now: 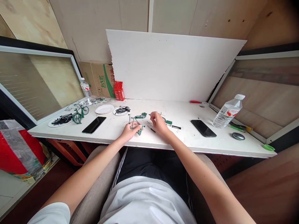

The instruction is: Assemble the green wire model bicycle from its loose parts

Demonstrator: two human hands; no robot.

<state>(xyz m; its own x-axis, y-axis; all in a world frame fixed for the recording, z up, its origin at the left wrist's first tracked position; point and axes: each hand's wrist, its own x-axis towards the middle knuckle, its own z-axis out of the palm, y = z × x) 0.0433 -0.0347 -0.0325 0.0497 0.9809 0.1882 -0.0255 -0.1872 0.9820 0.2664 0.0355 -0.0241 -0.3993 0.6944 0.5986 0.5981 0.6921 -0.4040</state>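
My left hand (pixel 130 131) is closed around a partly built green model bicycle (pixel 140 117), held just above the front of the table. To its right, my right hand (pixel 159 123) is raised with thumb and fingers pinched together. What sits in that pinch is too small to make out. Beside the right hand lie green model parts (pixel 168 122) and a black strip (pixel 176 127). A thin dark stick-like piece (pixel 152 129) rests between the two hands.
On the left are a finished green bicycle (pixel 80 114), plates of black parts (pixel 62 119) (pixel 121 110), a bare plate (pixel 104 109) and a phone (pixel 94 124). Another phone (pixel 203 128), a water bottle (pixel 227 112) and a grey oval object (pixel 238 136) are right. A white board (pixel 173 65) stands behind.
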